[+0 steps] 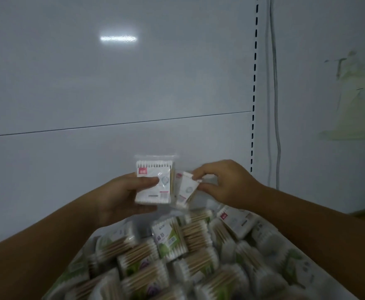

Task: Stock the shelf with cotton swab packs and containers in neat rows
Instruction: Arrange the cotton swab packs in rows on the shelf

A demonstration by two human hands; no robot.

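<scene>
1. Left hand (116, 198), 7 o'clock of centre: thumb across the front and fingers curled behind a swab pack (152, 185), held upright and facing the camera
2. Right hand (222, 182), 4 o'clock of centre: thumb and fingertips pinch the top corner of a second pack (186, 191), tilted, at the 3 o'clock side of the first, touching it or just beside it; which one cannot be told
3. Pile of packs (177, 256), 6 o'clock: many, jumbled and blurred, apparently in a clear bag
4. Back panel (112, 83), 12 o'clock: white, no packs against it; the shelf board is hidden
5. Slotted post (254, 83), 2 o'clock, with a cable (274, 83) just beside it
6. Progress, judged: early; two packs in hand, none seen placed, no row begun, nearly the whole pile left; no containers in view
</scene>
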